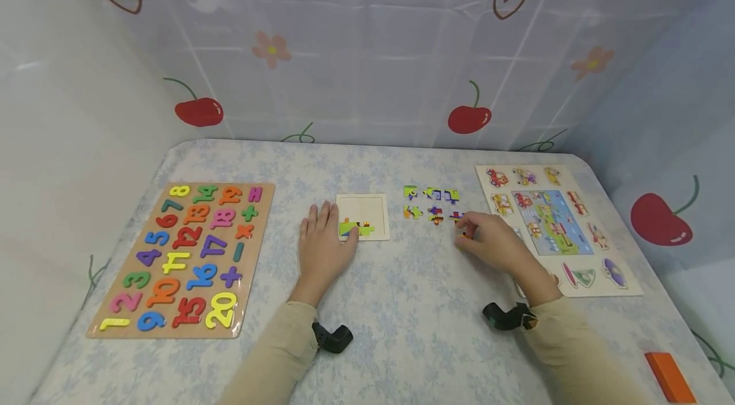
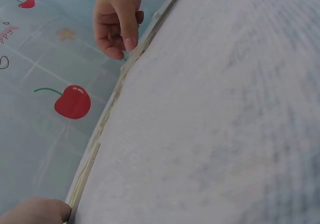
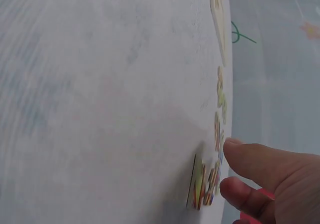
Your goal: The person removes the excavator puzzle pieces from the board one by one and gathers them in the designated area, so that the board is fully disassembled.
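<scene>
My left hand (image 1: 323, 242) lies with its fingers extended beside a small pale wooden puzzle tray (image 1: 362, 206). Its thumb rests at the joined green and yellow puzzle pieces (image 1: 363, 228) along the tray's lower edge. To the right, my right hand (image 1: 494, 242) is at the loose jigsaw pieces, nearest the red and purple piece (image 1: 456, 217). In the right wrist view, a gap shows between the thumb (image 3: 250, 156) and the forefinger, and puzzle pieces (image 3: 198, 186) lie just beyond them. The fingers partly hide what lies beneath them in the head view.
On the left lies a number board (image 1: 261, 252) with coloured numerals and signs. A picture puzzle board (image 1: 608, 280) is at the right, partly under the right forearm. Several loose jigsaw pieces (image 1: 435, 194) lie in two rows. An orange block (image 1: 670, 377) sits at the near right.
</scene>
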Available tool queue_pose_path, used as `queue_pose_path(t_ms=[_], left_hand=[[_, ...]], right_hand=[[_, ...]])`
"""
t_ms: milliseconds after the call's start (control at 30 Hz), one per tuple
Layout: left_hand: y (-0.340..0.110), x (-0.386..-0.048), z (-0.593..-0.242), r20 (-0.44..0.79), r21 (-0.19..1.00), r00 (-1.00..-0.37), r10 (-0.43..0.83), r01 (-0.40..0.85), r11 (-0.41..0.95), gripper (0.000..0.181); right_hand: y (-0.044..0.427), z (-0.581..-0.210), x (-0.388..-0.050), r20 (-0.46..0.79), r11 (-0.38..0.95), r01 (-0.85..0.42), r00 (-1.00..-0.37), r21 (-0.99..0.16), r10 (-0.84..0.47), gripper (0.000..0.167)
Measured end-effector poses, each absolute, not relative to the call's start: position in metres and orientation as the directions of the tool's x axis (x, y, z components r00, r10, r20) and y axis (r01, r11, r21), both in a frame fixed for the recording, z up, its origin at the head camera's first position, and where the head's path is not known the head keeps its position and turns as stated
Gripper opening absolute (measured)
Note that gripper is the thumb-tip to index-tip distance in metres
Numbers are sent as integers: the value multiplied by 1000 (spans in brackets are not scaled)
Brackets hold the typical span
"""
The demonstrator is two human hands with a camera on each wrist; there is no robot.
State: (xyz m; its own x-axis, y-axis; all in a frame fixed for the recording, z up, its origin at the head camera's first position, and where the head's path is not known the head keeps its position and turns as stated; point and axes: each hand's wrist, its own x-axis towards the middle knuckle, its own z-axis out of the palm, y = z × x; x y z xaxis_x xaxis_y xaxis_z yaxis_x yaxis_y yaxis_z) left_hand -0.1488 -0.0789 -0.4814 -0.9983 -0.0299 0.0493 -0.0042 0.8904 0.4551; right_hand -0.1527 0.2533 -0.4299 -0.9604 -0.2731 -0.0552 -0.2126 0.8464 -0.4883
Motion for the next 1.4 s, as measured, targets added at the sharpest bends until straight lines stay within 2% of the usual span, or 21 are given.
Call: queue_pose_path(t_ms=[200, 467, 733, 1000, 1400], left_hand=[[-83, -147, -480, 49, 491, -999, -12, 14, 871, 65], [-92, -148, -482, 55, 477, -998, 15, 40, 878, 59], [-91, -147, -482, 67, 455, -998, 20, 49, 889, 59], [-90, -145, -481, 83, 443, -996, 19, 54, 895, 58], [-91, -145, -480, 83, 444, -996, 19, 54, 895, 58]], right_hand=[[224, -428, -159, -2, 802, -264, -949, -536, -314, 19], [172, -426, -167, -20, 797, -278, -940, -536, -341, 30], [126, -433, -180, -14, 799, -338, -918, -497, -397, 32], [103, -442, -188, -16, 815, -411, -890, -408, -456, 35], [95, -448, -186, -28, 807, -405, -887, -429, -460, 19]])
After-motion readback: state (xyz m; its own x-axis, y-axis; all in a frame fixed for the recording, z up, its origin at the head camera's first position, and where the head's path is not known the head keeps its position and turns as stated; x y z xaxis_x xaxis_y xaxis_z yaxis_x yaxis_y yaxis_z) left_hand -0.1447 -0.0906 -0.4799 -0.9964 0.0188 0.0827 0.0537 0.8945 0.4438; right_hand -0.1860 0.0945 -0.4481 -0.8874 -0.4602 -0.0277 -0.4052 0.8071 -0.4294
